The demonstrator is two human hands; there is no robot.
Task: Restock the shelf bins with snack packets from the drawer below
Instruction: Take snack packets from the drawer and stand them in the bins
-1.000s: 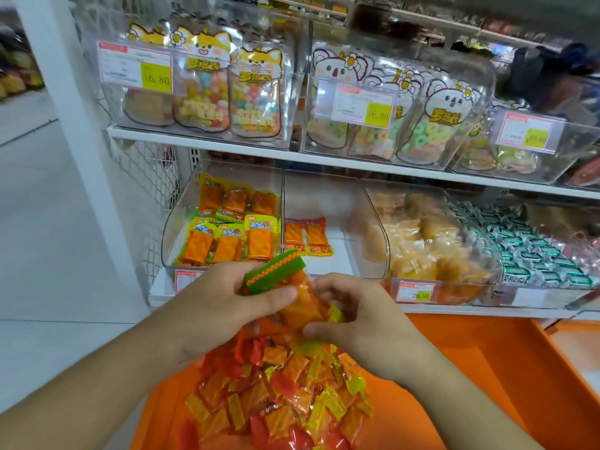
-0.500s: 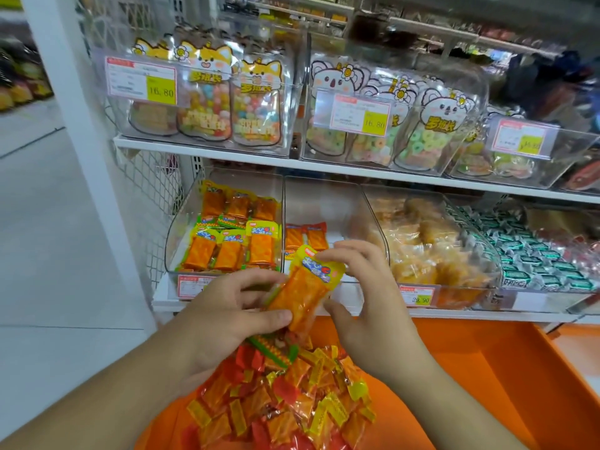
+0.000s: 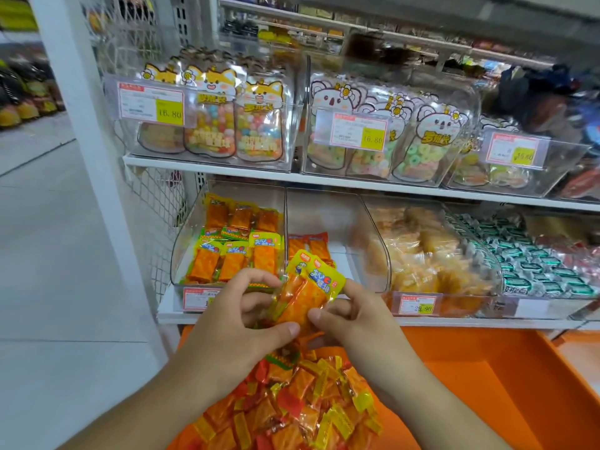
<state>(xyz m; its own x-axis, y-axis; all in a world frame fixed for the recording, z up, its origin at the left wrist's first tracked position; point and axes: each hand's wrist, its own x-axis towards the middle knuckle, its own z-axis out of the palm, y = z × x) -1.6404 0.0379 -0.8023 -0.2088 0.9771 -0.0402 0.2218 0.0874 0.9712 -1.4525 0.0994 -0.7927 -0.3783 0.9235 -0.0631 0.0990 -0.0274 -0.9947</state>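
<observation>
Both hands hold a small stack of yellow-topped orange snack packets [image 3: 303, 289] in front of the lower shelf. My left hand [image 3: 240, 323] pinches the stack's lower left side with thumb and fingers. My right hand [image 3: 354, 323] pinches its lower right corner. Below them the open orange drawer [image 3: 470, 384] holds a clear bag full of mixed orange, red and yellow packets [image 3: 302, 404]. Behind the stack, a clear shelf bin [image 3: 181, 251] holds rows of the same orange packets. The neighbouring clear bin [image 3: 367, 222] holds only a few red-topped packets [image 3: 308, 246].
Further right on the lower shelf are bins of pale yellow snacks [image 3: 422, 251] and green-wrapped sweets [image 3: 532, 261]. The upper shelf [image 3: 207, 170] carries clear bins of candy pouches with price tags. A white upright post [image 3: 87, 125] stands at left, with tiled floor beyond.
Both hands rose from the drawer bag with the packets, up to the front of the lower bins. The stack turned so its yellow tops face up. A green-edged packet stayed below.
</observation>
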